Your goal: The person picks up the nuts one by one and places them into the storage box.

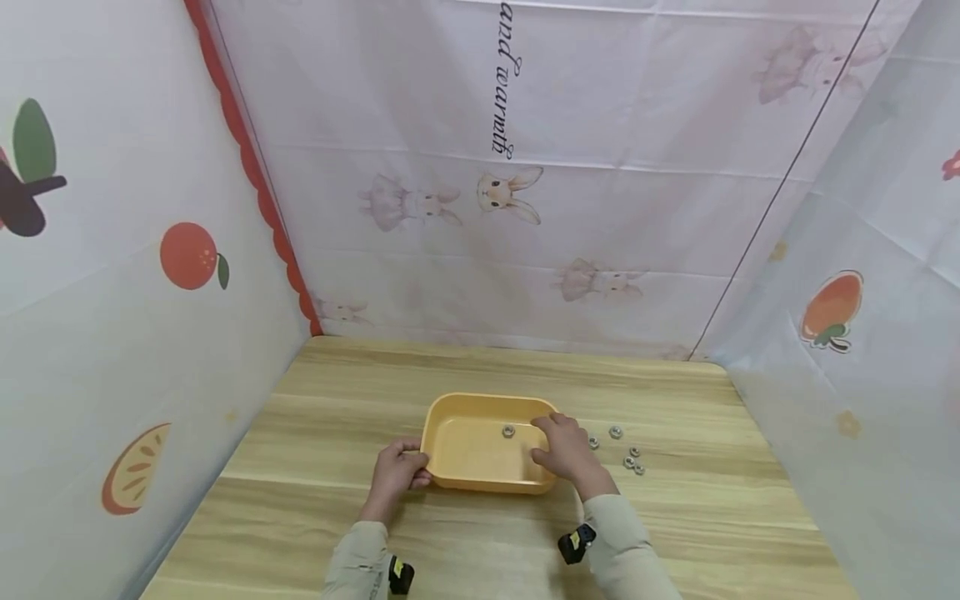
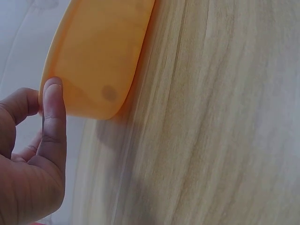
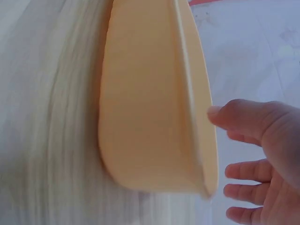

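Observation:
A yellow rectangular plastic tray [image 1: 480,481] sits on the table, with one metal nut [image 1: 508,431] inside it. My left hand [image 1: 396,473] pinches the tray's left front corner; in the left wrist view the thumb [image 2: 54,101] lies against its outer wall. Over the tray's right end hovers my right hand [image 1: 566,450], fingers parted and nothing visible between them. From the right wrist view, its straight fingers [image 3: 248,192] stand beside the tray's rim. Several metal nuts [image 1: 630,462] lie loose on the table to the right of that hand.
The wood-grain table [image 1: 322,417] is bounded by printed fabric walls at the left, back and right. Small dark devices are strapped to both wrists, the left one [image 1: 401,575] near the front of the table.

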### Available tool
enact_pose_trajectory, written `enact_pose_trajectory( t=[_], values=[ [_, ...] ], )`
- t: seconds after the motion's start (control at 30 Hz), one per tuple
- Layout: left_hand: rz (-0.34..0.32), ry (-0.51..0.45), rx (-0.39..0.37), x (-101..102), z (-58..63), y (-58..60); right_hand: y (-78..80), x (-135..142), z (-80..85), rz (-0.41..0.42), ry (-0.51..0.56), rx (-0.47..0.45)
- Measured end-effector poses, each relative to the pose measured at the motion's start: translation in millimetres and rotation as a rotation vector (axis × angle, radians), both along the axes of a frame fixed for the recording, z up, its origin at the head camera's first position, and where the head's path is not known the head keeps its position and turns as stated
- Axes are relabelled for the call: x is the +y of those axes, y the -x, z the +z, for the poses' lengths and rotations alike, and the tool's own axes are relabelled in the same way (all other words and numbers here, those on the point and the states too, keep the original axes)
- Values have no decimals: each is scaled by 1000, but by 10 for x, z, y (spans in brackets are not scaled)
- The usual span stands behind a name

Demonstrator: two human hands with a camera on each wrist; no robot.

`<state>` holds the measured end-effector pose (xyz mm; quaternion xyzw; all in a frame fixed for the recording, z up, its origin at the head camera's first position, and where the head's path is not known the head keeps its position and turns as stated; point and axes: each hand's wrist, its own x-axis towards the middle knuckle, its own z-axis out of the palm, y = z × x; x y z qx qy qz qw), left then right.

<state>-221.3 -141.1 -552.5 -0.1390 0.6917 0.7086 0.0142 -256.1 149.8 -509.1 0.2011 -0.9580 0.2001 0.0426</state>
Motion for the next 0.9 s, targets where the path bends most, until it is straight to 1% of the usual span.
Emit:
enact_pose_trajectory(
  t=[0.1, 0.2, 0.4, 0.5, 0.73, 0.9],
  values=[
    [1, 3, -2, 4, -7, -8, -18, 67, -24, -7, 15, 18],
    [4, 2, -3, 4, -10, -6, -36, 119, -9, -38, 11, 11],
    [-12, -5, 4, 21, -3, 2, -71, 257, 43, -110, 20, -61],
    [-16, -19, 4, 34, 2, 5, -93, 343, 47, -124, 53, -90],
    [-25, -21, 7, 28, 42, -22, -160, 475, 17, -160, 181, -142],
    [-24, -16, 8, 8, 38, -29, -195, 550, 10, -193, 221, -171]
  ],
)
